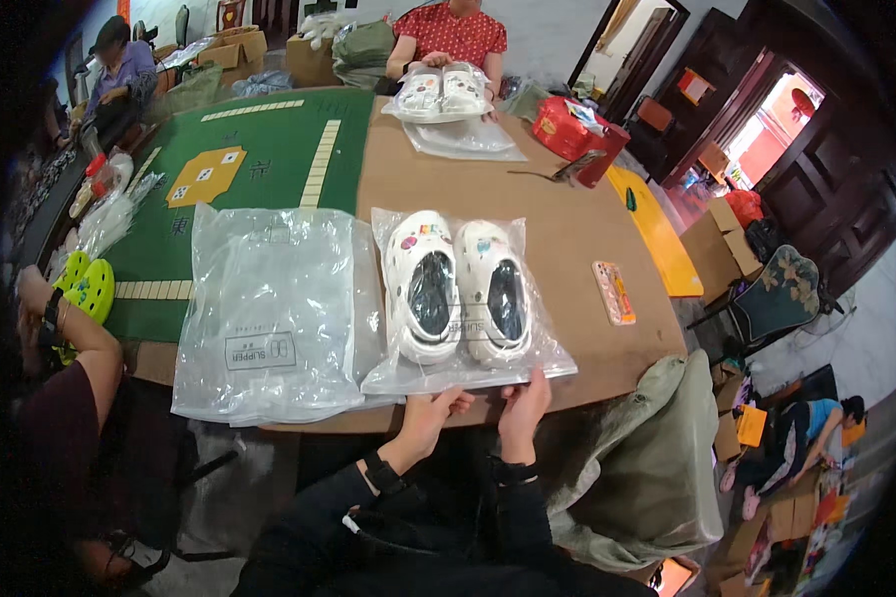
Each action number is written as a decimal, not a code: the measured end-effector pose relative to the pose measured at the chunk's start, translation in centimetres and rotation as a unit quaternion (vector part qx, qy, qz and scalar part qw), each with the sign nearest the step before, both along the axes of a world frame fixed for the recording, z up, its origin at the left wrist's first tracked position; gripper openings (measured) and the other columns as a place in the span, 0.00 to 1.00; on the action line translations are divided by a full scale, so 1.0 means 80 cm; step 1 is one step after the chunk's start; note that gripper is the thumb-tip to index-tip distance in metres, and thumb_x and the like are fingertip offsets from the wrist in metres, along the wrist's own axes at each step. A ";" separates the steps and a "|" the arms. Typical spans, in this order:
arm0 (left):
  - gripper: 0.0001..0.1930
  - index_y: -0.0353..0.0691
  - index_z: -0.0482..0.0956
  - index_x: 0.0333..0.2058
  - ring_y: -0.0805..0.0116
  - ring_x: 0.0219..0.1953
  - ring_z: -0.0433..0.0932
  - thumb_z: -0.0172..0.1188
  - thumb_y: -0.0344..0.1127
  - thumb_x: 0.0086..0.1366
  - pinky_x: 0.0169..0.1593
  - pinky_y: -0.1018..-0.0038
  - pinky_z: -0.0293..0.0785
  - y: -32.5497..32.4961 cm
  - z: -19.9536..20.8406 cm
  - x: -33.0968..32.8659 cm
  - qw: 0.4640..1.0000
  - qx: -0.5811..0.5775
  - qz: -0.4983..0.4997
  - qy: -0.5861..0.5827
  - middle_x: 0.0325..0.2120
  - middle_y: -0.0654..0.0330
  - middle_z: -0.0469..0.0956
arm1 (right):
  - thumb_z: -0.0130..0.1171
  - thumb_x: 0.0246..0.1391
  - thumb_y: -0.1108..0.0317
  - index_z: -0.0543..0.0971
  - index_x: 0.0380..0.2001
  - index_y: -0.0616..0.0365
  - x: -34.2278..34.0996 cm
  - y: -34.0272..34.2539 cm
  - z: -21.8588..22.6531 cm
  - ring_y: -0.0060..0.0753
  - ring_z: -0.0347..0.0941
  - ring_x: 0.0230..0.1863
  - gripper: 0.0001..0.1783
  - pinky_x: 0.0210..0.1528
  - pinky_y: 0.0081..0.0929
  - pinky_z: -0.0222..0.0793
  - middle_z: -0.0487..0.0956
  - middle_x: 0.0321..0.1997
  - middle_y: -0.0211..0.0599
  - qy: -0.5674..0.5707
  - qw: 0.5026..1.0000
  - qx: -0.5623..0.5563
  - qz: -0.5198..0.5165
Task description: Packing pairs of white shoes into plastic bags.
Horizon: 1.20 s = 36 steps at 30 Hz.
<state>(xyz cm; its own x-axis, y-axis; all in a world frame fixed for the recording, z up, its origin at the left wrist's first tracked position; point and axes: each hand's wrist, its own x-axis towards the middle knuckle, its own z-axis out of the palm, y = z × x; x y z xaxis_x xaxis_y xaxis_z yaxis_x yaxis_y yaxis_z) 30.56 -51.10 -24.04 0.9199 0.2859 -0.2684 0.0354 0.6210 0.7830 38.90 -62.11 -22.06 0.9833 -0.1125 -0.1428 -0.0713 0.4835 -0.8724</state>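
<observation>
A clear plastic bag lies in front of me on the brown table, with a pair of white clogs inside, toes pointing away. The clogs have dark insides and small colourful charms on top. My left hand is closed at the bag's near edge, its fingers bent under the rim. On the same edge, farther right, my right hand pinches the plastic with its thumb on top. Directly left lies a stack of flat clear bags.
A green mat with rows of tiles covers the table's left. Across the table, a person in red handles bagged white clogs. At left, another person's hand holds a lime clog. A phone and red bag lie right.
</observation>
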 end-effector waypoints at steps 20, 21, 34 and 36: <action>0.08 0.37 0.76 0.30 0.77 0.27 0.72 0.53 0.34 0.64 0.31 0.81 0.67 0.007 -0.013 -0.008 0.993 -0.024 -0.088 -0.068 0.24 0.63 0.75 | 0.52 0.57 0.65 0.64 0.15 0.55 -0.025 0.006 -0.037 0.21 0.59 0.14 0.17 0.17 0.21 0.55 0.65 0.13 0.30 0.027 0.967 -0.054 0.248; 0.08 0.37 0.76 0.30 0.77 0.27 0.73 0.53 0.34 0.64 0.31 0.82 0.67 0.005 -0.014 -0.008 0.995 -0.002 -0.083 -0.062 0.24 0.63 0.76 | 0.52 0.57 0.65 0.65 0.15 0.55 -0.022 0.005 -0.039 0.21 0.59 0.14 0.17 0.17 0.21 0.54 0.65 0.13 0.29 0.014 0.967 -0.057 0.248; 0.07 0.36 0.75 0.36 0.75 0.28 0.72 0.55 0.32 0.62 0.34 0.80 0.68 0.004 -0.017 -0.006 0.995 0.017 -0.078 -0.059 0.26 0.61 0.75 | 0.54 0.56 0.65 0.75 0.22 0.60 -0.030 -0.001 -0.013 0.15 0.62 0.15 0.12 0.16 0.16 0.52 0.71 0.15 0.26 -0.011 0.934 -0.138 0.329; 0.07 0.36 0.75 0.37 0.75 0.28 0.72 0.55 0.32 0.62 0.33 0.80 0.67 0.005 -0.016 -0.006 0.995 0.017 -0.079 -0.052 0.26 0.61 0.75 | 0.54 0.56 0.64 0.75 0.22 0.60 -0.029 -0.002 -0.016 0.15 0.62 0.15 0.12 0.16 0.15 0.52 0.71 0.15 0.26 -0.006 0.931 -0.152 0.333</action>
